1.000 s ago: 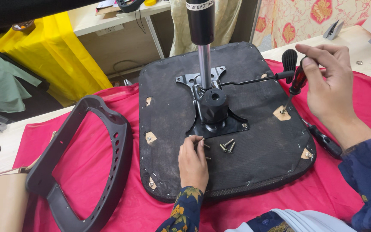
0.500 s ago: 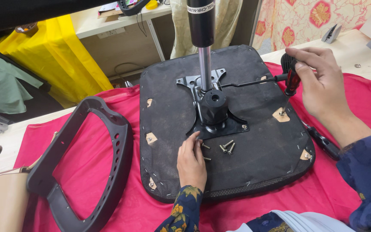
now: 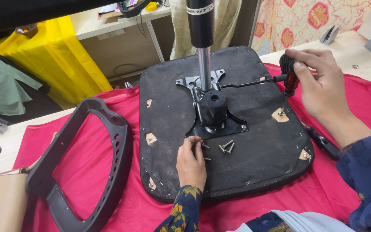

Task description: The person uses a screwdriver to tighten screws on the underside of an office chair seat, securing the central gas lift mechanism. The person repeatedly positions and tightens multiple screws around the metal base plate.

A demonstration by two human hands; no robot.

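Left hand point(image 3: 191, 161) pinches a loose screw point(image 3: 203, 146) on the upturned black seat base point(image 3: 168, 99); right hand point(image 3: 320, 88) grips a screwdriver point(image 3: 289, 79) upright, tip at a corner hole. Seat base lies on red cloth point(image 3: 86, 163) over the worktop point(image 3: 348, 53), a black armrest frame point(image 3: 80, 163) beside it.

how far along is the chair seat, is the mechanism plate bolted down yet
Partly, at best. The black mechanism plate sits on the upturned seat base with a fastener visible at one corner. In hand: the right hand stands a screwdriver on a screw at an edge hole, while the left hand pinches a loose screw. Left: several loose screws beside the plate and the detached armrest frame.
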